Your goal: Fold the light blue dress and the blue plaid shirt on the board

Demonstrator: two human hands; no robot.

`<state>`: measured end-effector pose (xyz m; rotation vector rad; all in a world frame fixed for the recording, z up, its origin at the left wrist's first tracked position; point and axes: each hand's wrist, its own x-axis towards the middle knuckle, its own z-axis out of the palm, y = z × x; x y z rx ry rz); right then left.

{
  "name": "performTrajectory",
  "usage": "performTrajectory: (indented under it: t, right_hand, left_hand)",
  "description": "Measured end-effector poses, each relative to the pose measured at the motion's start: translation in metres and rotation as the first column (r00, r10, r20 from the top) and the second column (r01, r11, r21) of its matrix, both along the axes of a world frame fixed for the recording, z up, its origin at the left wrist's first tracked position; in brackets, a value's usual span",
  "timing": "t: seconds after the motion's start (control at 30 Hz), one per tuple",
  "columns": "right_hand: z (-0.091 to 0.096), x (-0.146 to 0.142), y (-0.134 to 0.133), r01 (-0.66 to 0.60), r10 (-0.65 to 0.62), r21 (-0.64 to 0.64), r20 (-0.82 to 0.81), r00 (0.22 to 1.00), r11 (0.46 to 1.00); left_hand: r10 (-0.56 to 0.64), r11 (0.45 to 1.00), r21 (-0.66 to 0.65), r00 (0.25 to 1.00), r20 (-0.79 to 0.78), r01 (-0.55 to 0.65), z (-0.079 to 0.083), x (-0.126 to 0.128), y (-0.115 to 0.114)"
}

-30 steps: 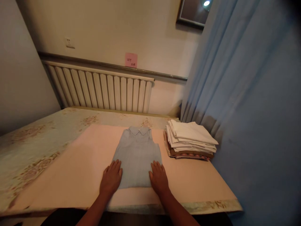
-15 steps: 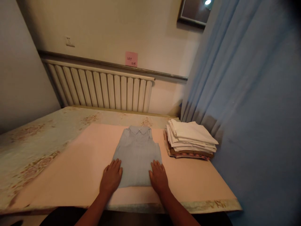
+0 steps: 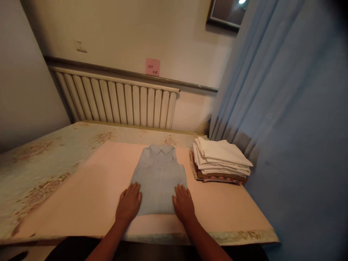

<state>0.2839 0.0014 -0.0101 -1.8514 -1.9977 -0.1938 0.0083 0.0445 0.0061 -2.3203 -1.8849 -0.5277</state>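
Observation:
A light blue collared shirt lies folded flat, its collar towards the wall and its near edge straight. My left hand rests flat on the shirt's lower left side, fingers stretched out. On the lower right side lies my right hand, also flat with its fingers extended. Neither hand grips the cloth. Beneath the shirt spreads a plain pink cloth.
To the right stands a stack of folded clothes, white above and brown below. A blue curtain hangs along the right side. Floral bedding extends left, and a radiator lines the wall behind.

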Motion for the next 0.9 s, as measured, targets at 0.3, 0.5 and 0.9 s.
performTrajectory:
  t: [0.3, 0.5, 0.9]
  right_hand:
    - [0.0032, -0.0008, -0.0009, 0.003, -0.002, -0.014, 0.011, 1.0, 1.0]
    - [0.0048, -0.0011, -0.0009, 0.002, -0.001, -0.014, 0.005, 1.0, 1.0]
    - [0.0055, -0.0005, -0.002, -0.008, 0.008, -0.008, 0.0, 1.0, 1.0]
  left_hand:
    - [0.008, 1.0, -0.021, 1.0, 0.013, -0.008, 0.0034, 0.0006, -0.0021]
    - [0.005, 1.0, -0.019, 0.999, 0.032, -0.004, 0.0065, 0.0011, -0.004]
    - [0.009, 1.0, -0.023, 1.0, 0.026, -0.008, 0.0059, 0.001, -0.0039]
